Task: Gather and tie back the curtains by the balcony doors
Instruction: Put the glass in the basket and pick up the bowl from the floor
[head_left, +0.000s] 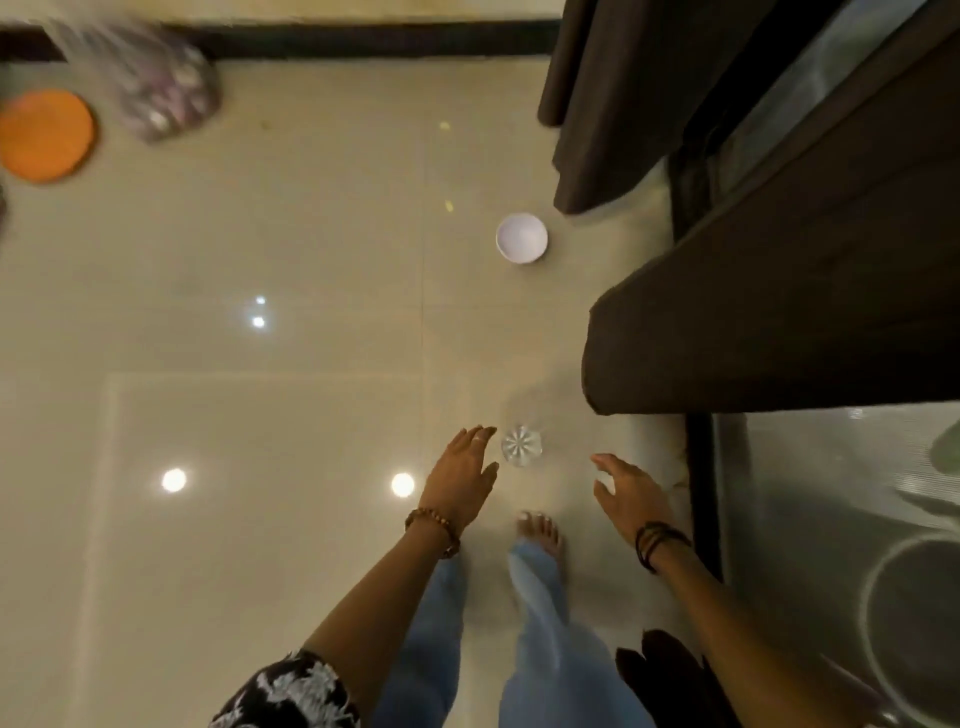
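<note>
I look straight down at a glossy beige floor. A dark brown curtain panel (779, 312) hangs at the right beside the glass balcony door (831, 467), with a second bunched panel (613, 104) farther off. My left hand (460, 478) and my right hand (631, 491) reach forward with fingers spread and relaxed, holding nothing. Both hands are below the near curtain's hem and apart from it. A further dark piece of curtain (670, 675) shows by my right forearm.
A white bowl (521, 238) and a small clear glass (521, 446) stand on the floor, the glass between my hands. An orange round lid (45, 135) and a plastic bag (166, 88) lie far left. A round basin (914, 623) shows behind the glass.
</note>
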